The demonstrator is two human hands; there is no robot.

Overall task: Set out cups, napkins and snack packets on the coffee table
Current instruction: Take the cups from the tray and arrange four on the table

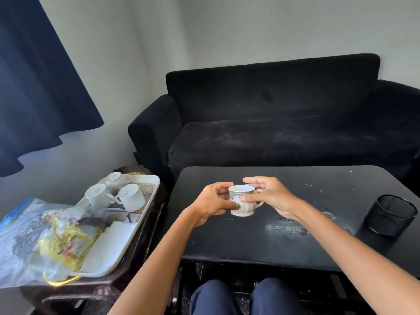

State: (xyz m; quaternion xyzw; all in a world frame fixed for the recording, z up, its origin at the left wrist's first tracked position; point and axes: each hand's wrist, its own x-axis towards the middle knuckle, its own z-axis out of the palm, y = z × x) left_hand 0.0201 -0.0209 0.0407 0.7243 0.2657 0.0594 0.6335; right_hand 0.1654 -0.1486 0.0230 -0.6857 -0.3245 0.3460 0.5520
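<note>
A small white cup (243,206) with a patterned band stands upright on the black coffee table (227,242). My left hand (212,202) holds its left side, thumb and fingers curled round it. My right hand (270,196) holds its right side, thumb on the front, fingers over the rim and handle. On the white tray (111,248) to the left lie three white cups (131,196), upside down or tipped. Clear bags with yellow snack packets (66,244) cover the tray's near end. White napkins (123,226) lie on the tray beside the bags.
A black mesh holder (392,215) stands on the table's right side. The tray rests on a dark side table (127,269) left of the coffee table. A black sofa (272,123) sits behind. My knees (245,296) are under the table's near edge.
</note>
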